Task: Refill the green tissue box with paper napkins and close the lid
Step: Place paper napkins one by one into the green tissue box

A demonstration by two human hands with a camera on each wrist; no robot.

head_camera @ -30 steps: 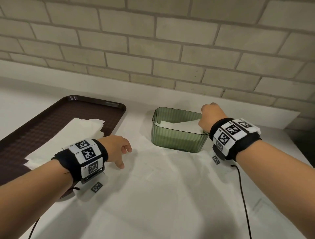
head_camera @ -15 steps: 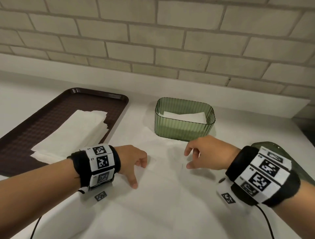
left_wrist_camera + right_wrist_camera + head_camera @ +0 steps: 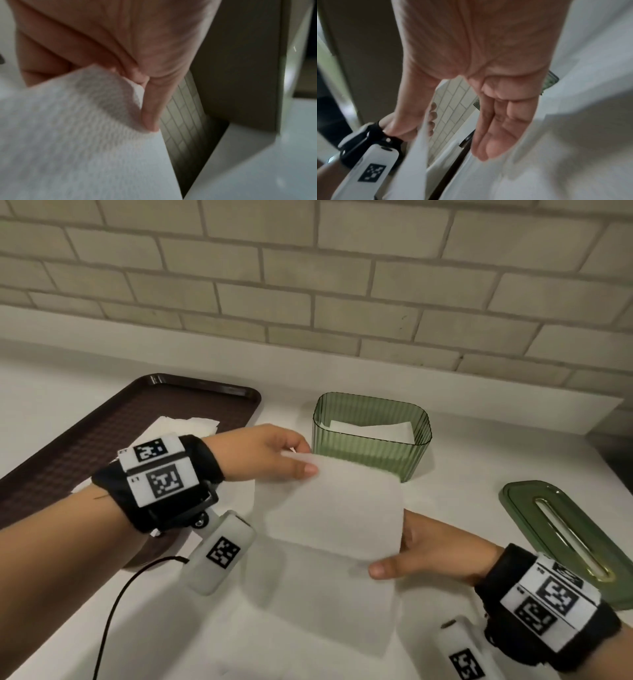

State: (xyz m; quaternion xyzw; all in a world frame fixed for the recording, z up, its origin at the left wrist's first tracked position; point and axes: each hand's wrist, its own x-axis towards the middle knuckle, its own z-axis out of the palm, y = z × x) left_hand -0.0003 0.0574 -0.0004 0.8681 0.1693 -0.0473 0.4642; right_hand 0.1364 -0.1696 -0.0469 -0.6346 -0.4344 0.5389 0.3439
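A white paper napkin (image 3: 332, 505) is held up over the counter between both hands, just in front of the green tissue box (image 3: 371, 460). My left hand (image 3: 298, 463) pinches its upper left corner; the left wrist view shows the thumb (image 3: 149, 108) pressed on the napkin (image 3: 77, 135). My right hand (image 3: 394, 559) holds the lower right corner, thumb in front and fingers (image 3: 494, 128) behind the sheet. The box stands open with a folded napkin (image 3: 370, 428) inside. Its green lid (image 3: 561, 539) lies flat on the counter at the right.
A brown tray (image 3: 102, 440) at the left carries a stack of white napkins (image 3: 185, 424). A brick wall with a white ledge (image 3: 308, 364) runs behind the box. A black cable (image 3: 113, 611) trails from my left wrist.
A second ago my right hand was in the box and the left rested on the counter. Both then came down to the sheet, and now hold it raised between them.
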